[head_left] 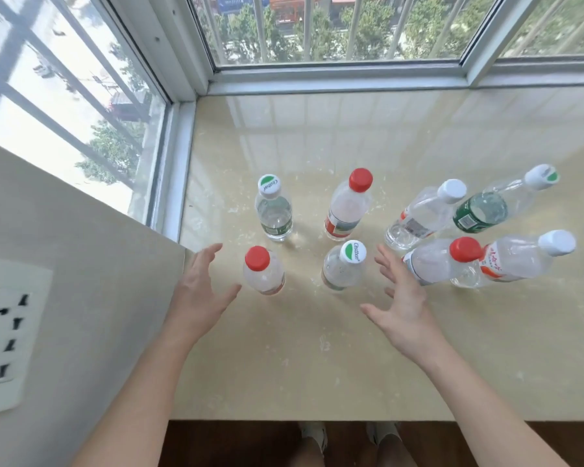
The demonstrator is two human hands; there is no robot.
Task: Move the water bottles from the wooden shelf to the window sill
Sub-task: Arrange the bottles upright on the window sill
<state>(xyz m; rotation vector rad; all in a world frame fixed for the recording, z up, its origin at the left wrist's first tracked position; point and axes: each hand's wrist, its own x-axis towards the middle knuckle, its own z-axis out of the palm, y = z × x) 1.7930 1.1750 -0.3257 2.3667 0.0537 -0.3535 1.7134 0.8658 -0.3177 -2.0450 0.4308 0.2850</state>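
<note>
Head view: eight water bottles stand upright on the window sill, mid-frame. Left hand spreads empty beside the red-capped bottle; right hand, fingers loose, holds nothing beside the green-logo bottle.

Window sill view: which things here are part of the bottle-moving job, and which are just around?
Part of the job:
- window sill
- eight water bottles standing on it, e.g. red-capped bottle
- left hand and right hand, both open, holding nothing

Just around:
- wall socket plate
- window bars
</note>
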